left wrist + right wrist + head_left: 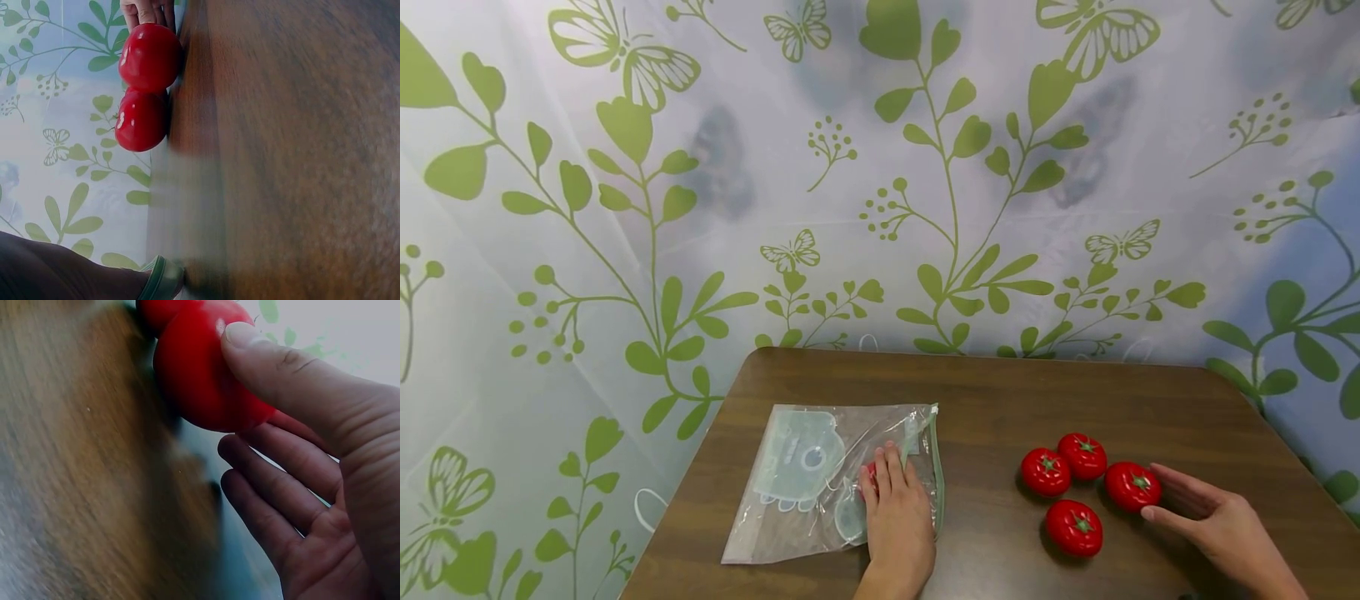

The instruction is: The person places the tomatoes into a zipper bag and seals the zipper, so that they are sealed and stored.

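Probably light and slick, the glossy round red tomato [1133, 487] at three o'clock among four is pinched, best sideways, by the right grip [1221, 521], the uncurled left grip [898, 517] laid on a clear plastic bag [861, 429].

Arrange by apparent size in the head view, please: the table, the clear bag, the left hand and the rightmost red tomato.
1. Table, though partly cut off by the frame
2. Clear bag
3. Left hand
4. Rightmost red tomato

Bag [822, 521] on table [992, 550], left of four tomatoes [1073, 530].
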The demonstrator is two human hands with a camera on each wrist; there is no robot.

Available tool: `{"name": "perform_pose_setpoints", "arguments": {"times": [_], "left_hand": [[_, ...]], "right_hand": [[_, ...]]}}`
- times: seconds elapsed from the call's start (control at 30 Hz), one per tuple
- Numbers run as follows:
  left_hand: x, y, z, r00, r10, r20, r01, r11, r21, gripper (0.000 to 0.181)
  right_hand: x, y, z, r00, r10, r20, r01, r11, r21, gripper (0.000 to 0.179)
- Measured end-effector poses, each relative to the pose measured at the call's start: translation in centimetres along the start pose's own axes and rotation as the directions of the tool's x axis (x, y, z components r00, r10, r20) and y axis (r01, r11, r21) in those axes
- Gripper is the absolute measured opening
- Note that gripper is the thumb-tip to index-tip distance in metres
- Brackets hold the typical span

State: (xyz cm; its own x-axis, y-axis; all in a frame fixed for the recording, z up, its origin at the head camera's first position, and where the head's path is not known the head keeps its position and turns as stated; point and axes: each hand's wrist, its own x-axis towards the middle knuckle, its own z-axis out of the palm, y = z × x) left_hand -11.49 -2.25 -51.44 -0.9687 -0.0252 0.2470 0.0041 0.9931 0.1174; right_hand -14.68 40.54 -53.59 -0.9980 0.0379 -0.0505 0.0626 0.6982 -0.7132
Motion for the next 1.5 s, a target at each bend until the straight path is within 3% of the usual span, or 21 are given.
{"name": "perform_pose_setpoints", "arguments": {"times": [0.23, 0.7, 1.07, 1.5], "left_hand": [[0.1, 0.0, 0.0, 1.000, 0.007, -0.011, -0.007, 1.000, 0.007, 0.051], [0.1, 0.0, 0.0, 1.000, 0.005, -0.001, -0.005, 1.000, 0.021, 0.051], [0.1, 0.0, 0.1, 1.000, 0.002, 0.005, -0.002, 1.000, 0.004, 0.051], [0.0, 0.1, -0.2, 1.000, -0.003, 0.021, 0.003, 1.000, -0.010, 0.051]], "right_hand": [[0.3, -0.4, -0.2, 0.996, 0.062, 0.063, -0.060, 0.998, -0.035, 0.091], [-0.6, -1.0, -0.8, 0.992, 0.125, 0.014, -0.124, 0.991, -0.053, 0.099], [-2.1, -2.6, -2.0, 0.988, 0.147, 0.045, -0.144, 0.988, -0.059, 0.105], [-3.3, -6.0, -2.8, 0.995, 0.019, 0.096, -0.014, 0.999, -0.046, 0.086]]}}
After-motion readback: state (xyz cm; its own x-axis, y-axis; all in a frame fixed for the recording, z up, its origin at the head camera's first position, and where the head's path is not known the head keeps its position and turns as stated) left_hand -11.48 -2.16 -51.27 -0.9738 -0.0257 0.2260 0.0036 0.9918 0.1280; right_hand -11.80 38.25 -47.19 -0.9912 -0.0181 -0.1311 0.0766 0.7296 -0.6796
